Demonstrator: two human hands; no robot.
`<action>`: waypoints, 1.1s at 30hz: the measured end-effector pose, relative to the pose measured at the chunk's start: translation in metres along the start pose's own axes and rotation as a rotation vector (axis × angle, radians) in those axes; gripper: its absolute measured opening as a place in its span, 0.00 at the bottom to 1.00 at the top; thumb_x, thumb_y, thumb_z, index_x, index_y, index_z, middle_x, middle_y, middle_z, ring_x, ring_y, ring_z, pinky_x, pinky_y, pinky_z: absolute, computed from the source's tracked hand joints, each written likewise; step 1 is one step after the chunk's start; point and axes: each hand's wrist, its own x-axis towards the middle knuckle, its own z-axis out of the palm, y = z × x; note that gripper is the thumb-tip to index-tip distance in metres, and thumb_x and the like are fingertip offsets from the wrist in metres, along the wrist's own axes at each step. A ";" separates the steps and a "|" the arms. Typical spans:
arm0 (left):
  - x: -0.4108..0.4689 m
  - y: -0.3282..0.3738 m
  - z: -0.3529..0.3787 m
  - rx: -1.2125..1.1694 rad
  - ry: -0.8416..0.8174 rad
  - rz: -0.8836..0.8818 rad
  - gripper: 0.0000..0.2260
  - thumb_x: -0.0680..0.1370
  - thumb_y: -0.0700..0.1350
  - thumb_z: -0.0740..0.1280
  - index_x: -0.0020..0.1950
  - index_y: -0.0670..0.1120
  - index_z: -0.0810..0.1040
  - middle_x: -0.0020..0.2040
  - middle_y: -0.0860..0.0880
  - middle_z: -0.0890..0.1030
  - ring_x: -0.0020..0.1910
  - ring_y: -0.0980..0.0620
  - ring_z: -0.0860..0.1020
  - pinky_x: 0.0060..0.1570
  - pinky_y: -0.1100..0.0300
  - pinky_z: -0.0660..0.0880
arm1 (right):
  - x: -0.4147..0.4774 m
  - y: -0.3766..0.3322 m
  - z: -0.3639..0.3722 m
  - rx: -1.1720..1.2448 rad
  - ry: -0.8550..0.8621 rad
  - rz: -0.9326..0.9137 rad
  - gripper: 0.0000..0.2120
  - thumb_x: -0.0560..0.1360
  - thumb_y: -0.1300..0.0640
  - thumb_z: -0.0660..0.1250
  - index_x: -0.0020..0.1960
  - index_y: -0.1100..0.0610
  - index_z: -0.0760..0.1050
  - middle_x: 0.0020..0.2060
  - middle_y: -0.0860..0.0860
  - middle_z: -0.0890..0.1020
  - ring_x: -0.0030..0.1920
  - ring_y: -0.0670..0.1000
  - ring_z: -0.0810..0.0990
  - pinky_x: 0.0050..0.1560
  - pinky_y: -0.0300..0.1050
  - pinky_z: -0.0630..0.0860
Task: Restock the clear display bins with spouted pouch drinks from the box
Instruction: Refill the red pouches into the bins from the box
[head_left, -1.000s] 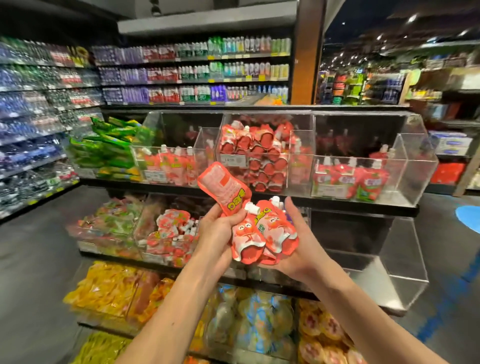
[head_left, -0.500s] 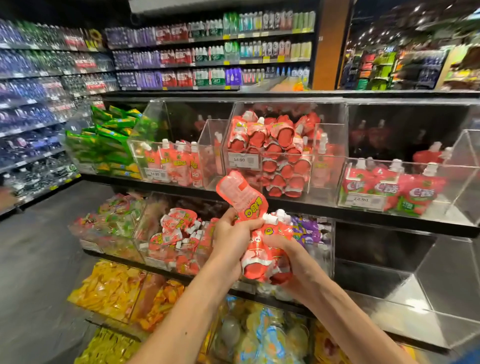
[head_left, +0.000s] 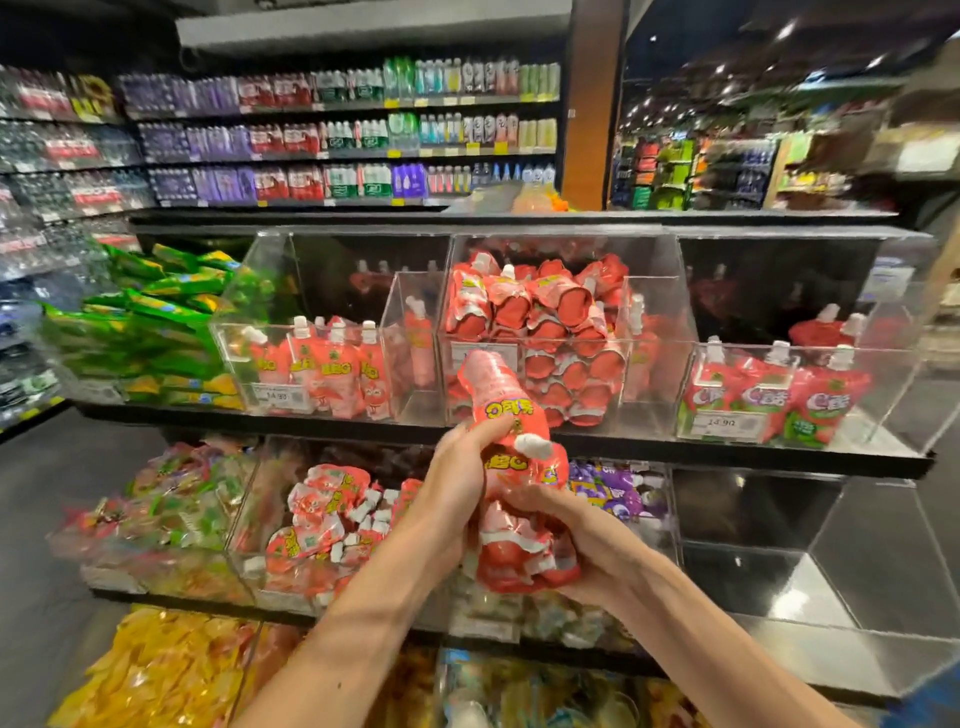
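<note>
- A bundle of glossy red-and-white spouted plastic pouches (head_left: 519, 551) is gripped between both hands. Its film is crinkled and catches the light.
- A soft pink-red pouch with yellow lettering (head_left: 496, 400) is pinched at its lower end by the left hand (head_left: 452, 488). It is held with its rounded base upward, and a stubby white cap (head_left: 531, 446) shows where it meets the bundle.
- The bundle is cupped from the right and below by the right hand (head_left: 582, 540), with the fingers curled round it.
- The raised pouch is seen in front of the middle clear acrylic bin (head_left: 670, 312) on the top shelf, which is packed with stacked red pouches, bases outward.
- To the left, a row of upright red pouches is held in a second clear bin (head_left: 405, 312). To the right, red-and-green pouches are held in a third clear bin (head_left: 883, 374).
- Below, a jumble of red pouches with white caps (head_left: 322, 519) is seen left of the hands, and purple pouches (head_left: 613, 488) right of them.
- Compared with half a second ago, the raised pouch is tilted less to the left and stands nearly upright, and the view is drawn back from the shelf.
- Both forearms are reached forward and upward from the bottom edge, and the wrists are brought close together at the bundle.
</note>
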 end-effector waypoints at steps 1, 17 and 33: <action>0.005 0.004 -0.009 0.072 -0.007 0.068 0.11 0.78 0.47 0.68 0.56 0.43 0.83 0.50 0.41 0.86 0.46 0.45 0.85 0.51 0.51 0.81 | 0.004 -0.001 0.004 0.012 0.001 -0.010 0.18 0.61 0.60 0.76 0.50 0.63 0.83 0.46 0.61 0.84 0.43 0.57 0.85 0.44 0.50 0.83; 0.062 0.031 -0.118 0.893 0.098 0.873 0.27 0.73 0.28 0.65 0.59 0.58 0.83 0.35 0.55 0.70 0.37 0.59 0.71 0.38 0.71 0.66 | 0.032 -0.007 0.032 0.013 0.071 -0.128 0.25 0.66 0.57 0.76 0.61 0.63 0.79 0.57 0.66 0.77 0.50 0.62 0.80 0.50 0.55 0.80; 0.045 0.074 -0.235 0.484 -0.553 0.293 0.31 0.79 0.26 0.55 0.72 0.58 0.72 0.70 0.53 0.76 0.68 0.53 0.75 0.65 0.55 0.73 | 0.112 0.019 0.114 0.082 0.019 -0.039 0.37 0.55 0.54 0.84 0.60 0.66 0.80 0.59 0.65 0.81 0.52 0.61 0.84 0.55 0.57 0.80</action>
